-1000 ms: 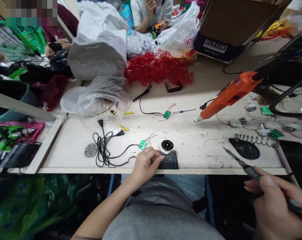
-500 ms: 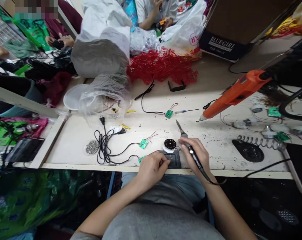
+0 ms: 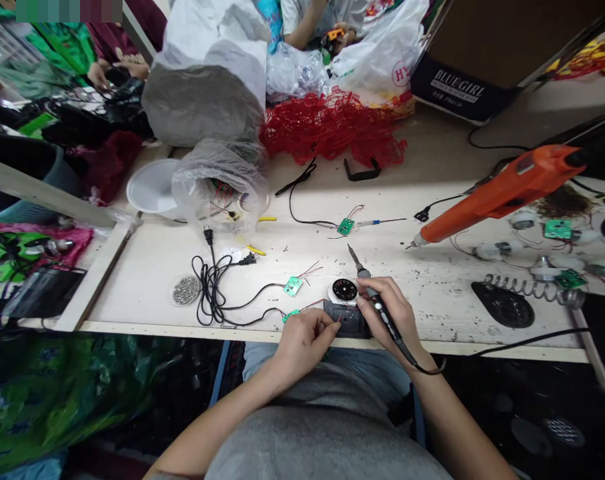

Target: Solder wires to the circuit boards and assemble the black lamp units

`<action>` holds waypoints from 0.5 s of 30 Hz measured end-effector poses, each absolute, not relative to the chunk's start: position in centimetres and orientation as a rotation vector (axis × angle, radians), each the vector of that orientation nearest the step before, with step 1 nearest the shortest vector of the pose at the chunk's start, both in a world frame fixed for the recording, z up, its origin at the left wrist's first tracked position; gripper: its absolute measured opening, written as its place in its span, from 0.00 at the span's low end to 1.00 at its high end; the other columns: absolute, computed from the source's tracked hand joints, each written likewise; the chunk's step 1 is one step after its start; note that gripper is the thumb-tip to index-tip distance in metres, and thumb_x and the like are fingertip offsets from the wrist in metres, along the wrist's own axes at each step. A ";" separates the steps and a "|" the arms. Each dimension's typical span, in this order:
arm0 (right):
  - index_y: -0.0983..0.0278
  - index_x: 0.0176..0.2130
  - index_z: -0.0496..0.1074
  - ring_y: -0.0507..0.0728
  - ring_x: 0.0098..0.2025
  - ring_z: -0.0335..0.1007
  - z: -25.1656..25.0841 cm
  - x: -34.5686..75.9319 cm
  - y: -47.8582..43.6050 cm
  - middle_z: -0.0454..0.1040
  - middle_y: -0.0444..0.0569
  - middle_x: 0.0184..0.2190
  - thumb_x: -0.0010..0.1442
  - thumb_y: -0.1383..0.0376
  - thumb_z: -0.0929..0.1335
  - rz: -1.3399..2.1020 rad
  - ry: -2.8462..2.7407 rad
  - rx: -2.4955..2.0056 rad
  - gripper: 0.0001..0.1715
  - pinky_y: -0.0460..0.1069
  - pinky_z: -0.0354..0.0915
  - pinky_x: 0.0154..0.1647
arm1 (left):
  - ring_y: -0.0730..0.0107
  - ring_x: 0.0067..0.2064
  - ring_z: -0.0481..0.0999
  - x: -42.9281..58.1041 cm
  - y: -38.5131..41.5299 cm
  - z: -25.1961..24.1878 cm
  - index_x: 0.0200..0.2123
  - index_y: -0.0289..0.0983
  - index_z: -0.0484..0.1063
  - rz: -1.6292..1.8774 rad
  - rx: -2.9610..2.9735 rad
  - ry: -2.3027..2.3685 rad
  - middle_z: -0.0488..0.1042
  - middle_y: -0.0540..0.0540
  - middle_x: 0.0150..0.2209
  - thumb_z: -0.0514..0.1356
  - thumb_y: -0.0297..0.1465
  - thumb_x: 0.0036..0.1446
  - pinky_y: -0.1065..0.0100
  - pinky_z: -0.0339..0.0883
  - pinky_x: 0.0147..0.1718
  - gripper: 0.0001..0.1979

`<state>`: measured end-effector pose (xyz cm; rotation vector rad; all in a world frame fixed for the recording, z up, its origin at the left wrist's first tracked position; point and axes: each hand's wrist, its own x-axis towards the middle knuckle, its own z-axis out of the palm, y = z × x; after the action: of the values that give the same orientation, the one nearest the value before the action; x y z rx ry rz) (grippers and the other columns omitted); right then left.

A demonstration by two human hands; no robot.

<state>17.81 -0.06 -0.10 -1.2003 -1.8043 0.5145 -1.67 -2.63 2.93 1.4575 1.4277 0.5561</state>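
Note:
My right hand (image 3: 389, 310) is closed around a soldering iron (image 3: 377, 297), whose bare tip points up and left over the table. Near the table's front edge, my left hand (image 3: 305, 333) pinches a thin reddish wire (image 3: 339, 319). Between the hands lies a black rectangular plastic housing (image 3: 352, 321). Against its far side sits a round black disc on a white base (image 3: 345, 289). Partly behind my left hand is a small green circuit board (image 3: 291, 315). Another green board (image 3: 293, 286) with thin red wires and a black cord lies just beyond.
A coiled black power cord (image 3: 215, 293) and a dish of small metal bits (image 3: 185, 291) stand left. An orange electric screwdriver (image 3: 492, 200) hangs at right above motors and boards. A spring iron holder (image 3: 532, 291) is at far right. Red netting (image 3: 327, 127) lies at the back.
The orange screwdriver has swung slightly right. The soldering iron's tip has shifted a little left, with my right hand closer to the disc. My left hand keeps its pinch.

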 end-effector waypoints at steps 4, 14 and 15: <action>0.60 0.52 0.71 0.57 0.41 0.73 -0.3 17.7 -0.1 0.73 0.50 0.39 0.67 0.69 0.66 0.474 -1.789 -1.236 0.13 0.52 0.72 0.43 | 0.76 0.22 0.60 -1.5 -1.9 2.9 0.24 0.38 0.68 0.581 1.340 1.469 0.62 0.55 0.18 0.58 0.37 0.58 0.72 0.51 0.24 0.13; 0.58 0.48 0.77 0.57 0.40 0.75 2.1 19.4 -1.4 0.78 0.47 0.38 0.67 0.66 0.69 0.442 -1.611 -1.270 0.11 0.51 0.71 0.41 | 0.76 0.22 0.63 0.0 -1.3 4.0 0.21 0.37 0.69 0.546 1.343 1.538 0.65 0.55 0.18 0.60 0.32 0.58 0.72 0.52 0.25 0.13; 0.58 0.48 0.77 0.57 0.39 0.76 2.6 19.7 -1.8 0.78 0.47 0.38 0.66 0.67 0.69 0.449 -1.579 -1.271 0.11 0.52 0.71 0.41 | 0.76 0.22 0.63 0.1 -1.3 4.2 0.21 0.37 0.69 0.526 1.355 1.549 0.66 0.55 0.18 0.60 0.31 0.58 0.72 0.53 0.25 0.13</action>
<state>19.72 -1.78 2.61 -1.2707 -1.5791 0.4492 0.14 -1.27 4.22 1.3550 1.5488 0.5262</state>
